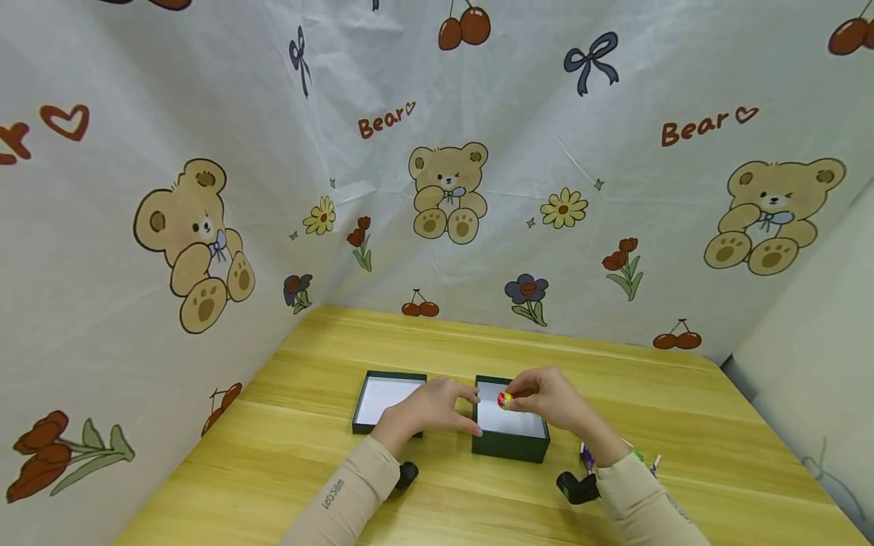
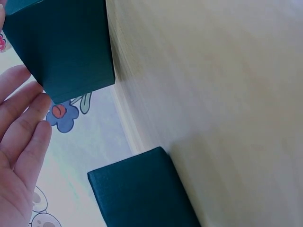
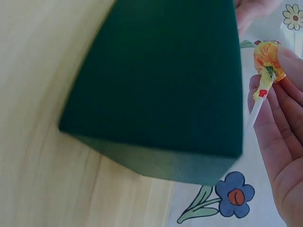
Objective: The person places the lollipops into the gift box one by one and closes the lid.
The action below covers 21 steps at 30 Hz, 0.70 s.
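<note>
With the right hand (image 1: 556,400) pinching a lollipop (image 1: 504,400) just over the open box (image 1: 510,447) and the left hand (image 1: 430,409) loosely spread against its side, a loosened pinch could drop it outside.

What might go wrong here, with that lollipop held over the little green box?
The right hand only pinches the lollipop by fingertips above the open box, so it might slip and fall outside. The left hand rests at the box's side; a nudge could shift the box. More wrapped sweets lie under the right sleeve and could get swept along the table.
</note>
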Each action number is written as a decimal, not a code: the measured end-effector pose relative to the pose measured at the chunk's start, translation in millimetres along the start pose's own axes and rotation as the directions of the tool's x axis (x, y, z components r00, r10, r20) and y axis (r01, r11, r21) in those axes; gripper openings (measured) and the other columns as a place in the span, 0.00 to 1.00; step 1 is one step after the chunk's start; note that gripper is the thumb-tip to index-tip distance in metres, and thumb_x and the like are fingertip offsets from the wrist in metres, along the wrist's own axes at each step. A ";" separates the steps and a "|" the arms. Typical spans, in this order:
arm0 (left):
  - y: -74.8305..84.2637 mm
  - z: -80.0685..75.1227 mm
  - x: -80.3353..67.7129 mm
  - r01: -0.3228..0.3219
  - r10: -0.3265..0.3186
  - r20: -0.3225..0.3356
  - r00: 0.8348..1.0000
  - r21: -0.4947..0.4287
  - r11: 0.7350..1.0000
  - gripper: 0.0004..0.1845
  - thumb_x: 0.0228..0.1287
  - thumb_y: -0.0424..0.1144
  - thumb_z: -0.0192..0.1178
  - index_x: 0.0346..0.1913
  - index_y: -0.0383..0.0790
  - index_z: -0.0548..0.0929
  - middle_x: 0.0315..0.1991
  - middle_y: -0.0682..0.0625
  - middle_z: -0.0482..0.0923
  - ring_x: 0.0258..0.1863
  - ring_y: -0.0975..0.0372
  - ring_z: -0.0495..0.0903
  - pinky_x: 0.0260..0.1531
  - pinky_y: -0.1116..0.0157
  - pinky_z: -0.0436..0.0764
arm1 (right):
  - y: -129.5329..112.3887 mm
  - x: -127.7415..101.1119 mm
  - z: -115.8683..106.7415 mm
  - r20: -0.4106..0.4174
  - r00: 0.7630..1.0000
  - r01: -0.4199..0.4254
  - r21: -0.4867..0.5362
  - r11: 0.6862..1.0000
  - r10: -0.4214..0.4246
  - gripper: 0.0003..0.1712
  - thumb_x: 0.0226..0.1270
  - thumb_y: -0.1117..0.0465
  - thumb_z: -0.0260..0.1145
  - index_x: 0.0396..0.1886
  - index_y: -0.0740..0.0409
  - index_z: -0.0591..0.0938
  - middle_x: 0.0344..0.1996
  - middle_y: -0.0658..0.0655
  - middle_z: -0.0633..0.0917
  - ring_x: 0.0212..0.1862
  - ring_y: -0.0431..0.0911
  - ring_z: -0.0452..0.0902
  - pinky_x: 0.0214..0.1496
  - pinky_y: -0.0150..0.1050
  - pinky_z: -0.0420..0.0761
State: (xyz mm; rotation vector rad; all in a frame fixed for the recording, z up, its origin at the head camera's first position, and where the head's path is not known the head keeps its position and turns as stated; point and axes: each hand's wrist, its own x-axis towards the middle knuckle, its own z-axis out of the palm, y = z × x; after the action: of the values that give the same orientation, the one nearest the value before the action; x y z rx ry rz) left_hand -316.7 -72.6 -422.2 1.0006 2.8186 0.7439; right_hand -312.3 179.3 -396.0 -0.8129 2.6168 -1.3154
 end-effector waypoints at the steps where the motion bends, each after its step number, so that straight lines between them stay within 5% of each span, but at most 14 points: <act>1: -0.3 0.2 -0.1 0.001 -0.001 0.000 1.000 -0.002 1.000 0.27 0.55 0.58 0.73 0.55 0.48 0.87 0.65 0.54 0.78 0.64 0.59 0.78 0.58 0.64 0.81 | 0.4 0.6 1.5 0.010 1.000 0.000 0.007 1.000 0.000 0.06 0.64 0.68 0.71 0.40 0.66 0.87 0.36 0.61 0.89 0.36 0.42 0.85 0.37 0.30 0.84; 21: -2.9 2.7 2.4 -0.020 0.020 -0.015 1.000 0.007 1.000 0.26 0.53 0.58 0.74 0.53 0.49 0.88 0.64 0.54 0.79 0.63 0.60 0.78 0.55 0.67 0.81 | 8.4 7.8 21.6 0.108 0.994 -0.031 0.068 0.997 0.024 0.04 0.65 0.69 0.70 0.37 0.67 0.88 0.34 0.61 0.90 0.35 0.43 0.85 0.38 0.34 0.86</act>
State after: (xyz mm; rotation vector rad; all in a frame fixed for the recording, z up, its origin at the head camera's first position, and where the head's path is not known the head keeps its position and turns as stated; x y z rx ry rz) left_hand -319.7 -71.9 -425.7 1.0304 2.8297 0.7474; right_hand -315.5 164.0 -414.7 -0.8100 2.4773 -1.3093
